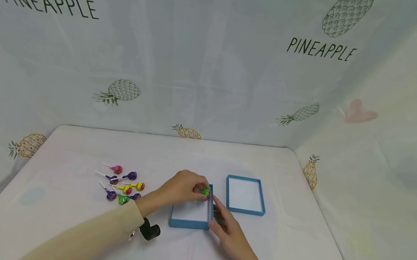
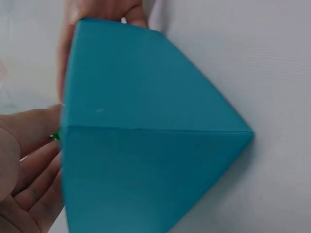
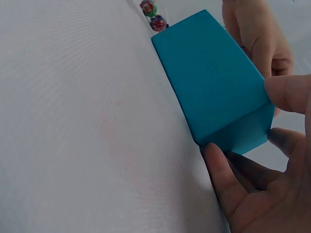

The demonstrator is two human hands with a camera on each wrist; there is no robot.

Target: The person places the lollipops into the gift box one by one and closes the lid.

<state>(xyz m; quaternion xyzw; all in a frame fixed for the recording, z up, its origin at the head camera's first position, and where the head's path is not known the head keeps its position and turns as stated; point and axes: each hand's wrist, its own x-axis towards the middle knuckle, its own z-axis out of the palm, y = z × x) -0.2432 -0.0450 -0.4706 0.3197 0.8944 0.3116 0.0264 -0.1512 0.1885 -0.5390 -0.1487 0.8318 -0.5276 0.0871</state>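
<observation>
Placing step: left hand (image 1: 184,187) pinching a green lollipop (image 1: 206,192) over the far corner of the blue box (image 1: 190,223), right hand (image 1: 227,230) steadying its near side with straight fingers; next, probably lowering and letting go inside.

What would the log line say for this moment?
left hand: pinches green lollipop over blue box | right hand: steadies box | lid: beside
</observation>
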